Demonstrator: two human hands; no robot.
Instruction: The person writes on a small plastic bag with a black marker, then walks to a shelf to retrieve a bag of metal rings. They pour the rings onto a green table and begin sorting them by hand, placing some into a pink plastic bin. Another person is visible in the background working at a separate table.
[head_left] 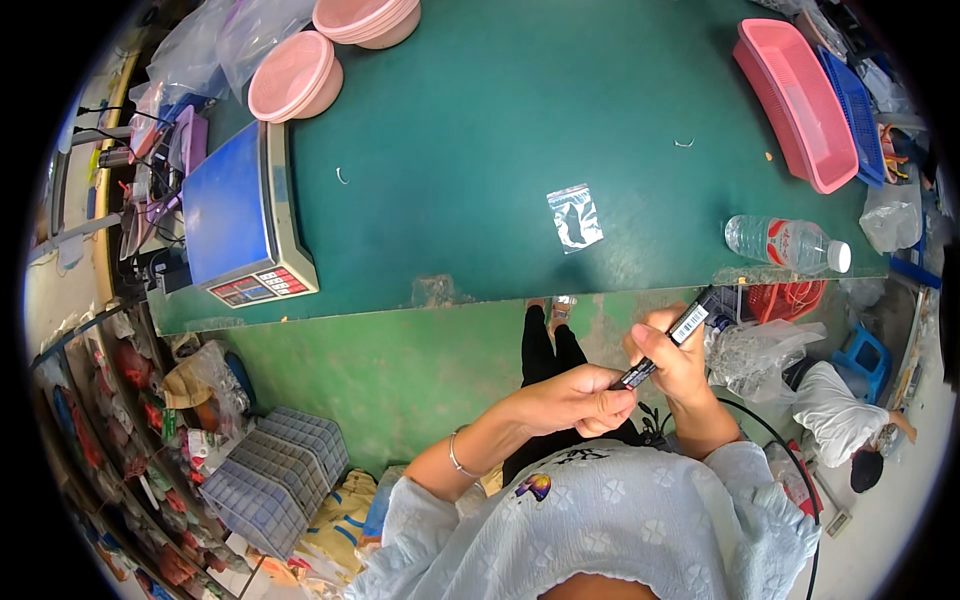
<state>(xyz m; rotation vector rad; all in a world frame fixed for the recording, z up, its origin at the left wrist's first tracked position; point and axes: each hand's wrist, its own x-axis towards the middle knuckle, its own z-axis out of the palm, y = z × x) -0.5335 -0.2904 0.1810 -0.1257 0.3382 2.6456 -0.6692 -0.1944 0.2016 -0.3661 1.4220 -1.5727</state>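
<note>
Two hands share one slim black stick (638, 375) in the head view, at the person's side of the green table (450, 150). The left hand (578, 402) pinches its lower end; the right hand (674, 352) curls around it higher up, fingers closed. Near the table's front edge lies a small clear bag (575, 220); toward its right end, a bottle (785, 243) on its side; at its left end, a blue-topped scale (230, 205).

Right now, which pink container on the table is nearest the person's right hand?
The long rectangular basket at the right end of the table. The other pink containers, round bowls, sit far left, farther from the right hand.
</note>
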